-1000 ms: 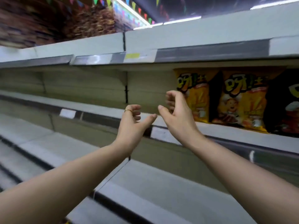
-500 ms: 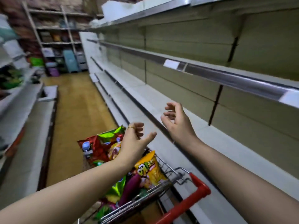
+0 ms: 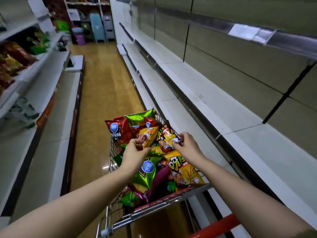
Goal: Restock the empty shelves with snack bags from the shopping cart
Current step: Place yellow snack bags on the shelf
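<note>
A wire shopping cart (image 3: 111, 160) with a red handle (image 3: 214, 226) stands in the aisle below me, heaped with red, green, purple and yellow snack bags. My left hand (image 3: 135, 152), a ring on one finger, pinches the lower corner of a small yellow snack bag (image 3: 149, 136) on top of the pile. My right hand (image 3: 186, 146) grips the edge of a second yellow snack bag (image 3: 167, 138) next to it. Another large yellow bag (image 3: 183, 170) lies under my right wrist. Bare white shelves (image 3: 214, 107) run along the right.
On the left, shelves (image 3: 22, 73) hold red and green bags. The wooden floor (image 3: 103, 79) of the aisle stretches ahead to stacked plastic bins (image 3: 96, 26) at the far end. A price tag strip (image 3: 245, 33) lines the upper right shelf edge.
My view swung from the stocked upper shelf down to the cart. Both hands, empty and raised before, dropped into the cart and each closed on a yellow bag.
</note>
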The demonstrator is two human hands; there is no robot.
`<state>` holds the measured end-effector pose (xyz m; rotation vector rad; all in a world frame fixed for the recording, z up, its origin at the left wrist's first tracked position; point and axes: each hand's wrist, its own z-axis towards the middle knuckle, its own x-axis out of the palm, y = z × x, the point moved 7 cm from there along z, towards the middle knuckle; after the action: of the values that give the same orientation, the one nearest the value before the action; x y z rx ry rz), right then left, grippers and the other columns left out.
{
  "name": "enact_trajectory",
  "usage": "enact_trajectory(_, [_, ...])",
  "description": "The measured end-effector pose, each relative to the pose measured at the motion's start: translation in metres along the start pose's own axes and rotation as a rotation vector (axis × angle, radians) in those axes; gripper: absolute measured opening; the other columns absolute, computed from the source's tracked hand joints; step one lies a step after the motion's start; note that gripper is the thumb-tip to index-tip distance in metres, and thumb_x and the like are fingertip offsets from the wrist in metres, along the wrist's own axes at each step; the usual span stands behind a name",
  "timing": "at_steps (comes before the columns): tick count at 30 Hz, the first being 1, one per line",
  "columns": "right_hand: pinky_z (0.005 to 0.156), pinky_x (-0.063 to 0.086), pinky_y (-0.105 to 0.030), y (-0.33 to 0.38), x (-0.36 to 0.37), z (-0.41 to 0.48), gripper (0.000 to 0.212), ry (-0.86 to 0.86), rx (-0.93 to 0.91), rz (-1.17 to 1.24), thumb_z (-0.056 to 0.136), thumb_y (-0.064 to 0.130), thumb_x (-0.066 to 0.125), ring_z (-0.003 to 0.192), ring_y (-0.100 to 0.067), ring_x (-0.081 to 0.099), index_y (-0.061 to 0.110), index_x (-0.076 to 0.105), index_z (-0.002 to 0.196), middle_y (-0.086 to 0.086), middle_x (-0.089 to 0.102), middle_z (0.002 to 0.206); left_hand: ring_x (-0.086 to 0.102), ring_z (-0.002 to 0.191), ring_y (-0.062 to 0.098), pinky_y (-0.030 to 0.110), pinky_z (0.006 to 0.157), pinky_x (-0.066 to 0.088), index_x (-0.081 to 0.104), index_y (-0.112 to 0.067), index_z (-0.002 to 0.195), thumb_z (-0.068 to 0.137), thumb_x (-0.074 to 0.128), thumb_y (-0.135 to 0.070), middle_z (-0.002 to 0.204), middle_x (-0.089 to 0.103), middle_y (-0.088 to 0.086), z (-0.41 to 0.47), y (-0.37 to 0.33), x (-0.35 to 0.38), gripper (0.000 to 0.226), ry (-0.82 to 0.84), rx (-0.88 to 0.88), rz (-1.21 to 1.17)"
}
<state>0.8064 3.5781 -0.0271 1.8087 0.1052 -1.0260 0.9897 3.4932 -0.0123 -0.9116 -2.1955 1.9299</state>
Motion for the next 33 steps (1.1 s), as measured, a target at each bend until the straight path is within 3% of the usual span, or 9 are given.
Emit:
enact_trajectory(3, [0.078, 0.037, -0.027, -0.040, 0.012, 0.019, 0.060, 0.073, 0.206, -0.050, 0.088, 0.031, 0.062, 0.110, -0.025, 0.049, 0.002, 0.036, 0.133, -0.014, 0.041, 0.132, 0.056, 0.089, 0.019, 0.025, 0.070, 0.043, 0.048, -0.014, 0.107, 0.087, 0.067, -0.014, 0.111, 0.057, 0.009, 0.014, 0.022, 0.006, 0.028, -0.009, -0.077, -0.005])
enact_trajectory(5, [0.077, 0.040, -0.031, -0.072, 0.022, 0.032, 0.071, 0.134, 0.347, -0.075, 0.084, 0.034, 0.066, 0.114, -0.030, 0.050, 0.000, 0.031, 0.135, -0.018, 0.042, 0.134, 0.058, 0.091, 0.023, 0.030, 0.076, 0.045, 0.048, -0.014, 0.106, 0.086, 0.067, -0.014, 0.112, 0.057, 0.011, 0.023, 0.037, 0.012, 0.028, -0.019, -0.131, -0.011])
enact_trajectory(8, [0.088, 0.044, -0.038, -0.110, 0.035, 0.048, 0.080, 0.179, 0.466, -0.120, 0.079, 0.036, 0.072, 0.119, -0.034, 0.048, -0.001, 0.030, 0.136, -0.021, 0.042, 0.135, 0.061, 0.094, 0.027, 0.038, 0.082, 0.052, 0.047, -0.014, 0.105, 0.085, 0.069, -0.013, 0.110, 0.058, 0.013, 0.033, 0.058, 0.023, 0.030, -0.037, -0.219, -0.030])
enact_trajectory(12, [0.096, 0.042, -0.038, -0.138, 0.055, 0.063, 0.090, 0.239, 0.536, -0.196, 0.073, 0.039, 0.077, 0.125, -0.035, 0.045, 0.000, 0.031, 0.140, -0.019, 0.041, 0.138, 0.055, 0.080, 0.016, 0.029, 0.066, 0.046, 0.047, -0.011, 0.108, 0.087, 0.066, -0.011, 0.093, 0.056, 0.004, 0.044, 0.077, 0.041, 0.029, -0.047, -0.298, -0.037])
enact_trajectory(17, [0.107, 0.033, -0.040, -0.149, 0.083, 0.065, 0.109, 0.307, 0.644, -0.154, 0.078, 0.031, 0.075, 0.137, -0.036, 0.031, -0.001, -0.002, 0.147, -0.023, 0.025, 0.150, 0.056, 0.096, 0.025, 0.038, 0.087, 0.047, 0.048, -0.012, 0.106, 0.085, 0.068, -0.014, 0.105, 0.057, 0.012, 0.051, 0.100, 0.065, 0.029, -0.035, -0.407, -0.034])
enact_trajectory(21, [0.102, 0.037, -0.041, -0.156, 0.090, 0.071, 0.101, 0.290, 0.612, -0.173, 0.079, 0.026, 0.075, 0.130, -0.036, 0.040, -0.001, 0.002, 0.144, -0.021, 0.036, 0.144, 0.058, 0.091, 0.025, 0.036, 0.081, 0.049, 0.049, -0.014, 0.106, 0.084, 0.069, -0.015, 0.105, 0.060, 0.012, 0.051, 0.112, 0.074, 0.029, -0.025, -0.458, -0.021])
enact_trajectory(25, [0.085, 0.045, -0.036, -0.144, 0.073, 0.071, 0.084, 0.272, 0.512, -0.261, 0.079, 0.033, 0.075, 0.117, -0.034, 0.054, -0.002, 0.021, 0.134, -0.018, 0.052, 0.132, 0.049, 0.064, 0.012, 0.016, 0.049, 0.040, 0.046, -0.013, 0.108, 0.086, 0.067, -0.015, 0.085, 0.055, 0.001, 0.051, 0.116, 0.079, 0.030, -0.017, -0.480, -0.046])
enact_trajectory(29, [0.092, 0.048, -0.039, -0.121, 0.058, 0.066, 0.098, 0.289, 0.438, -0.232, 0.074, 0.045, 0.075, 0.117, -0.032, 0.054, 0.000, 0.019, 0.141, -0.014, 0.053, 0.132, 0.055, 0.085, 0.015, 0.025, 0.068, 0.042, 0.045, -0.011, 0.123, 0.080, 0.074, -0.026, 0.108, 0.060, 0.008, 0.052, 0.111, 0.084, 0.054, 0.046, -0.470, -0.081])
enact_trajectory(33, [0.096, 0.047, -0.043, -0.082, 0.041, 0.067, 0.101, 0.276, 0.317, -0.132, 0.069, 0.053, 0.075, 0.121, -0.030, 0.050, 0.006, 0.024, 0.141, -0.011, 0.048, 0.136, 0.050, 0.117, 0.019, 0.026, 0.092, 0.041, 0.029, -0.014, 0.143, 0.072, 0.077, -0.038, 0.133, 0.048, 0.006, 0.052, 0.099, 0.093, 0.089, 0.196, -0.400, -0.135])
